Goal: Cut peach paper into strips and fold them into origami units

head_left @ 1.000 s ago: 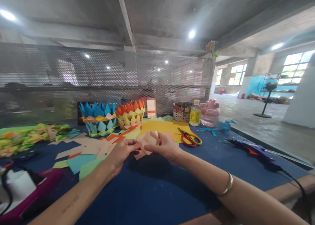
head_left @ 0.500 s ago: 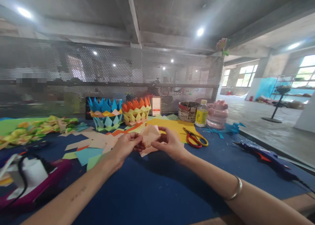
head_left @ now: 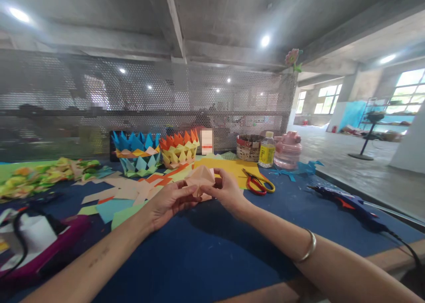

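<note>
Both my hands hold a folded peach paper piece (head_left: 200,178) a little above the blue table (head_left: 206,254). My left hand (head_left: 168,201) pinches its lower left edge with thumb and fingers. My right hand (head_left: 226,190) grips its right side, fingers curled behind the paper. A metal bangle (head_left: 307,248) sits on my right forearm. Loose peach, orange and teal paper sheets (head_left: 128,192) lie just left of my hands, and a yellow sheet (head_left: 229,166) lies behind them.
Red-and-yellow scissors (head_left: 257,183) lie right of my hands. A blue glue gun (head_left: 348,203) with a cord rests at the right. Two paper baskets (head_left: 156,150), a woven pot (head_left: 247,147), a bottle (head_left: 266,150) and a pink jar (head_left: 287,150) stand before a mesh screen. A purple device (head_left: 36,245) is at the left.
The peach paper has gone from a flatter, spread shape to a raised, pointed fold between my fingers. My hands stayed close together above the table; the view shifted slightly.
</note>
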`<state>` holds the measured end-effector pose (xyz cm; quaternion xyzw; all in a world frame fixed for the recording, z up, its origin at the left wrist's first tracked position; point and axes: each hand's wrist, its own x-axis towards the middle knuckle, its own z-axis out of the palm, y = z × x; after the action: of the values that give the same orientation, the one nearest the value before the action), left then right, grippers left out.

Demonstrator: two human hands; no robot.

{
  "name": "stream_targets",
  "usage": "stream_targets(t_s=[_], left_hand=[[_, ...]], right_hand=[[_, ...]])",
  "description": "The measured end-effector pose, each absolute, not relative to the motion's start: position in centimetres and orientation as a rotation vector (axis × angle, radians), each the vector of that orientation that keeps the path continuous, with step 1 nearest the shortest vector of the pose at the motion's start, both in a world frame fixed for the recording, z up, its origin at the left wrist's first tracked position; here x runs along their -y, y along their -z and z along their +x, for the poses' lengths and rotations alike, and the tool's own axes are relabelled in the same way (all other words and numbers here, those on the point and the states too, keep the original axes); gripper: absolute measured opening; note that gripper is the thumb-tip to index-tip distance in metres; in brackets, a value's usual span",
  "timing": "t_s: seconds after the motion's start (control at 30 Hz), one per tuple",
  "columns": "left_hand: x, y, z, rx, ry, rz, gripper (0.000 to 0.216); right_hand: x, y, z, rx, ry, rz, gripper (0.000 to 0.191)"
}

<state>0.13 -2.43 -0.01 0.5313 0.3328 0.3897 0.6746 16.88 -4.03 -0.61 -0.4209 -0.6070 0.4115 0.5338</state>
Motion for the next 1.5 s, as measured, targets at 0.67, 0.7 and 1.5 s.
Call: stream_targets(t_s=[0.67,0.7,1.5], left_hand=[[1.80,0.74,0.12,-0.921,-0.943,1.304,0.021],[1.79,0.72,0.09,-0.936,-0.946,1.305,0.021],[2.13,0.67,0.14,-0.895,-0.907,1.313,0.018]], right_hand=[[3.86,0.54,17.40,1.644,-0.478,-1.030,0.053],[3.98,0.38,17.45,1.686,-0.420,-1.018,0.048],[4.10,0.69,17.26,1.859,-0.281,-1.102,0.004]])
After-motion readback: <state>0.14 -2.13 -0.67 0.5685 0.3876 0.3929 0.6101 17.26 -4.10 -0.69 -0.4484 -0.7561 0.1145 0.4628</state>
